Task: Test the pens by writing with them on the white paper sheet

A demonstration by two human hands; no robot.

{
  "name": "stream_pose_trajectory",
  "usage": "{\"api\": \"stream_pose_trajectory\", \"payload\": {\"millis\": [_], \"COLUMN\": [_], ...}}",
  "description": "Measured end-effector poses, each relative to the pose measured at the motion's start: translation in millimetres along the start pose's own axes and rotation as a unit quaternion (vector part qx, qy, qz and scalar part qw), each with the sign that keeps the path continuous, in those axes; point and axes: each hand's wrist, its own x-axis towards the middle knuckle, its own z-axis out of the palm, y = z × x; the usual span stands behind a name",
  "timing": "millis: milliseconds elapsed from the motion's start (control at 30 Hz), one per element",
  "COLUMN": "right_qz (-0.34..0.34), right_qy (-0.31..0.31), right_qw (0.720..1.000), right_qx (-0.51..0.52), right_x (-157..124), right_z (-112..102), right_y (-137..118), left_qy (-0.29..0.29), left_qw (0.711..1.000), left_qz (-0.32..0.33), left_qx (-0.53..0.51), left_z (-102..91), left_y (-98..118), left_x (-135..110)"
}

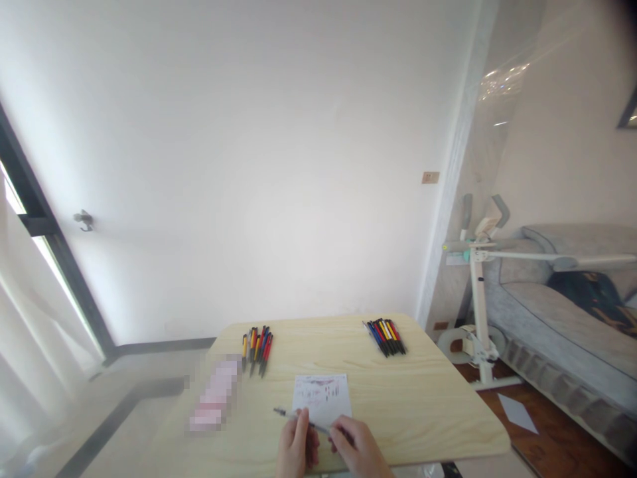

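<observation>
Near the table's front edge, my left hand point(298, 443) grips a slim pen point(284, 413) with a clear and dark barrel. The pen lies roughly level, its dark end pointing left past my fingers. My right hand point(355, 443) pinches the pen's other end, which my fingertips partly hide. Just beyond both hands lies a white sheet of paper point(321, 395) with small dark and reddish marks; the hands cover its lower edge.
On the wooden table point(423, 411), a loose group of coloured pens point(257, 348) lies at the back left. A tighter row of pens point(385, 337) lies at the back right. A blurred pink item point(216, 395) is at the left edge. An exercise bike point(480, 299) stands right, beside a sofa point(547, 292).
</observation>
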Motion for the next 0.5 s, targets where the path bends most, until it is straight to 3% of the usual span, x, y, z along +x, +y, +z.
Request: {"api": "stream_pose_trajectory", "payload": {"millis": [500], "right_qz": [0.002], "right_qy": [0.005], "right_qw": [0.998], "right_qx": [0.062], "right_x": [0.3], "right_z": [2.3], "right_y": [7.2], "left_qy": [-0.005], "left_qw": [1.000], "left_qz": [0.005], "left_qx": [-0.008], "left_z": [0.9], "left_y": [3.8], "left_x": [-3.5]}}
